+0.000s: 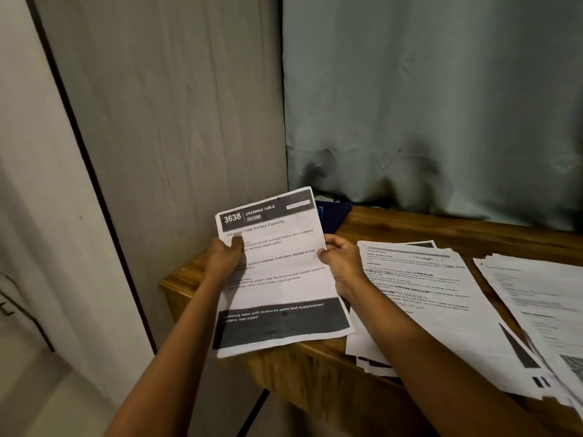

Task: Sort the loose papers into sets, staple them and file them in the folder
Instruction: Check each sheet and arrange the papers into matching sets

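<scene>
Head view: my left hand point(225, 252) pinches held papers point(277, 279) at left edge, my right hand point(339, 257) grips right edge, above table point(441, 228) corner. Square edges before stapling. Sorted piles point(419, 294) lie to right. Dark blue thing point(332, 216) behind, possibly folder.

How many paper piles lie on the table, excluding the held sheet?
2, not counting the sheet: the middle pile lies beside the right hand; the right pile runs off frame, so more may be hidden.

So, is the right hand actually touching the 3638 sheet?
Touching. The head view shows the right hand gripping the 3638 sheet at its right edge, with the thumb lying against the paper and no gap.
</scene>
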A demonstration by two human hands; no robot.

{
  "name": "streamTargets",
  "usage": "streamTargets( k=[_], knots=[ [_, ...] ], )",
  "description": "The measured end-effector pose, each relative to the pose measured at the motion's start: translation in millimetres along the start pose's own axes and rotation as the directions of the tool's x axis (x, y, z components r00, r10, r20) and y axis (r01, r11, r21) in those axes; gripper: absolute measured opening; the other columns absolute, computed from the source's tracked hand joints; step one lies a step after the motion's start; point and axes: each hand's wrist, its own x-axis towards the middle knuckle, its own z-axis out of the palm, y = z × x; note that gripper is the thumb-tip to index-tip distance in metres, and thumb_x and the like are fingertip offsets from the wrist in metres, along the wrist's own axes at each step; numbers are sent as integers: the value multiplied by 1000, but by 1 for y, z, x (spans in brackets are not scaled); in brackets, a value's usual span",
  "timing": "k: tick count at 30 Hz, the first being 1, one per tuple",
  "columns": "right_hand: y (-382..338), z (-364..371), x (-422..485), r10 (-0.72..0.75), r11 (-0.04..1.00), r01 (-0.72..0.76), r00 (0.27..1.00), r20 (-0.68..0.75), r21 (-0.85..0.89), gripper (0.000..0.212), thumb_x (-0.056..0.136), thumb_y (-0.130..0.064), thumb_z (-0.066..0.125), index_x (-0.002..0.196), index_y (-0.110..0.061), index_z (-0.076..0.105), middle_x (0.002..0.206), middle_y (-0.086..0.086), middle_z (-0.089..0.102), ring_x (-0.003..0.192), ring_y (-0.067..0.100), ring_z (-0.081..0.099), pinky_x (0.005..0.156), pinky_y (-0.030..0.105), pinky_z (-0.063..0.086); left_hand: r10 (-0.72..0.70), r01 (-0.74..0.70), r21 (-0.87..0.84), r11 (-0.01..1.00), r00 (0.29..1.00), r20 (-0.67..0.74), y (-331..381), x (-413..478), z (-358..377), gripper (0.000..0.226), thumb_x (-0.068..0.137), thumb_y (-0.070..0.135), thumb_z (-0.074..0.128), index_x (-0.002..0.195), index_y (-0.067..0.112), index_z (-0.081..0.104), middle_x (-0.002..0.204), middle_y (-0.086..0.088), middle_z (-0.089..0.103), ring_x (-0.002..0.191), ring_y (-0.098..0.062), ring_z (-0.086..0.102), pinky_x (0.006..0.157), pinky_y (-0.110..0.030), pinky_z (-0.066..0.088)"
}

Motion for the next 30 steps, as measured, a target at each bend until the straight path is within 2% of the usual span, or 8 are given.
streamTargets(
  k=[3,6,10,13,20,26,28,30],
  knots=[
    [-15,5,-5,-58,998,58,998,-12,17,28,88,7,54,93,-19,64,103,6,70,95,25,67,84,43,56,16,-21,-190,982,1000,-27,26,-8,-16,18,99,23,48,108,9,55,106,-2,64,98,-22,62,83,-37,50],
    [-46,14,-7,-156,985,156,988,-3,70,25,90,11,47,99,-8,60,107,11,68,96,25,65,88,42,54,157,-185,-269,945,980,-122,61,-6,-37,24,97,20,50,115,6,56,110,-8,67,99,-26,67,85,-48,55],
    [-93,24,-3,-316,949,316,949,-7,20,23,93,3,43,104,-14,55,111,7,66,102,25,64,90,45,53,379,-427,-295,855,902,-205,110,-18,-58,6,100,20,45,104,16,47,100,4,63,87,-9,65,71,-23,55],
    [-103,25,0,-367,924,365,930,6,-111,22,94,-3,40,104,-20,50,116,6,63,105,25,62,91,47,53,520,-562,-275,780,827,-215,120,-29,-63,4,100,26,45,98,28,44,100,9,63,90,-7,66,75,-25,57],
    [-91,23,-3,-377,897,379,925,53,-226,20,101,-16,38,109,-8,54,117,10,62,106,27,60,94,49,49,506,-538,-258,802,843,-184,89,-35,-48,8,100,32,43,102,25,45,103,5,62,100,-23,64,86,-49,54],
    [-110,22,3,-425,867,411,905,14,-283,22,101,-17,39,105,-4,56,111,12,64,100,28,61,90,49,50,519,-550,-247,798,835,-183,104,-39,-52,10,100,23,44,106,16,49,99,7,63,82,1,64,70,-15,54],
    [-118,20,7,-431,867,407,902,-23,-289,21,97,-12,41,100,-1,59,103,14,66,94,30,61,83,44,52,497,-528,-237,816,849,-178,109,-35,-57,6,100,19,45,100,17,51,94,9,63,78,0,62,65,-14,52],
    [-122,18,10,-394,890,374,919,-27,-261,20,91,-7,44,92,-1,63,93,12,68,84,28,61,72,34,48,442,-466,-247,850,885,-148,112,-31,-62,13,99,14,46,91,21,53,90,8,64,77,-6,62,68,-24,52]
  ],
)
